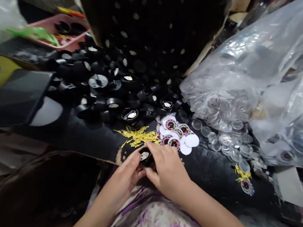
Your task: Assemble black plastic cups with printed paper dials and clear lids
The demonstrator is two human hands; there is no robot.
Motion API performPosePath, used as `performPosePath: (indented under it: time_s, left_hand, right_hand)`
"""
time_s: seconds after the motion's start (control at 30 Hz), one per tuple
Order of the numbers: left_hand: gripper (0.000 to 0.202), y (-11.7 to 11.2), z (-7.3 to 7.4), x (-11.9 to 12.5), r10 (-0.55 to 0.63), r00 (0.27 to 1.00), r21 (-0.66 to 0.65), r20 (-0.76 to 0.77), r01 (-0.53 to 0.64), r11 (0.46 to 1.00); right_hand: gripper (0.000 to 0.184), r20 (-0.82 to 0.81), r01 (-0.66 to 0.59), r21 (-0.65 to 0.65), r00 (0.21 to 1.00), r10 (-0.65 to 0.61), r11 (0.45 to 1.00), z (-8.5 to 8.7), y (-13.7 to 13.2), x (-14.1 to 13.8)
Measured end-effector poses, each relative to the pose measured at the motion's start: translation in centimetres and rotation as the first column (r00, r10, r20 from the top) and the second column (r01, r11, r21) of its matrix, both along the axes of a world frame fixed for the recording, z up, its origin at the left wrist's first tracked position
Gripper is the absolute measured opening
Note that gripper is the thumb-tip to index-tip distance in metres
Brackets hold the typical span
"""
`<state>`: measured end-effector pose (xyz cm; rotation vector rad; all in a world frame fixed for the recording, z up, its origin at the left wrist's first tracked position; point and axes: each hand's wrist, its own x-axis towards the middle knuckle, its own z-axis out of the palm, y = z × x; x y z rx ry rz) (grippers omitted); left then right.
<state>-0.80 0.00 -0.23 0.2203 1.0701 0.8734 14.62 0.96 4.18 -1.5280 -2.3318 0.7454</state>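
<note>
Left hand (125, 173) and right hand (166, 168): both grips closed on one black cap (145, 156), lower centre of frame, at the near edge of the worktop (210, 169). Yellow pins (138, 135) and printed discs (176, 135) just above it, clear lenses (219, 134) further right. Bare worktop strip right of the hands

the black cap (145, 156) is mostly covered by fingers of the left hand (125, 177) and right hand (166, 170); its underside is hidden. both forearms run off the bottom edge. the clear bag (253, 59) is cut by the top and right edges. print on the round stickers (170, 124) is too small to read. the box (150, 17) is dark inside.
</note>
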Motion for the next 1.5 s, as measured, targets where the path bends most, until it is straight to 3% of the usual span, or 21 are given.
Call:
performPosePath:
  time_s: [0.1, 0.2, 0.27, 0.37, 0.47, 0.67, 0.9, 1.07, 1.27, 1.37, 1.5]
  left_hand:
    - [0.039, -0.1, -0.1, 0.5, -0.011, 0.999, 0.001, 0.052, 0.011, 1.0]
    - [0.034, -0.4, 0.2, 0.7, 0.041, 0.997, 0.035, 0.061, -0.043, 0.998]
    - [0.032, -0.6, 0.3, 1.0, 0.071, 0.995, 0.046, 0.072, -0.074, 0.996]
    - [0.035, -0.6, 0.3, 1.4, 0.089, 0.993, 0.051, 0.077, -0.093, 0.994]
    - [0.035, -0.5, 0.1, 1.5, 0.101, 0.993, 0.038, 0.058, -0.103, 0.994]
    - [0.032, -0.5, 0.0, 1.7, 0.095, 0.995, 0.052, 0.04, -0.097, 0.994]
    - [0.033, -0.5, -0.2, 2.0, 0.131, 0.987, 0.12, 0.095, -0.142, 0.983]
    - [0.038, -0.3, 0.9, 3.1, 0.097, 0.99, 0.208, 0.104, -0.117, 0.971]
    - [0.038, -0.3, 1.6, 3.5, 0.229, 0.969, 0.188, 0.091, -0.242, 0.952]
    - [0.039, 0.1, 1.7, 3.3, 0.253, 0.962, 0.18, 0.106, -0.269, 0.946]
    - [0.031, 0.2, 1.7, 3.4, 0.164, 0.985, 0.13, 0.054, -0.17, 0.977]
  right_hand:
    - [0.055, 0.079, 0.135, -0.062, 0.988, -0.129, 0.989, -0.4, -0.3, 3.0]
    - [0.043, 0.276, 0.31, 0.028, 0.911, -0.305, 0.95, -1.5, 0.8, 5.6]
    - [0.039, 0.293, 0.334, 0.063, 0.895, -0.337, 0.94, -2.3, 1.5, 6.3]
    - [0.026, 0.097, 0.399, 0.0, 0.913, -0.397, 0.917, -2.9, 2.0, 6.7]
    - [0.007, -0.121, 0.471, -0.143, 0.864, -0.488, 0.87, -2.9, 2.2, 7.1]
    - [0.01, -0.206, 0.501, -0.147, 0.828, -0.521, 0.853, -2.8, 3.0, 8.4]
    - [0.01, -0.351, 0.535, 0.01, 0.793, -0.498, 0.845, -2.0, 3.8, 9.0]
    - [0.01, -0.389, 0.373, -0.213, 0.815, -0.429, 0.903, -0.1, 2.9, 6.0]
    - [0.017, -0.459, 0.289, -0.491, 0.716, -0.526, 0.822, -0.2, 1.6, 3.5]
    - [0.01, -0.484, 0.321, -0.44, 0.701, -0.523, 0.838, -0.1, 1.5, 3.5]
    - [0.022, -0.489, 0.283, -0.24, 0.791, -0.368, 0.928, 0.7, 1.6, 3.0]
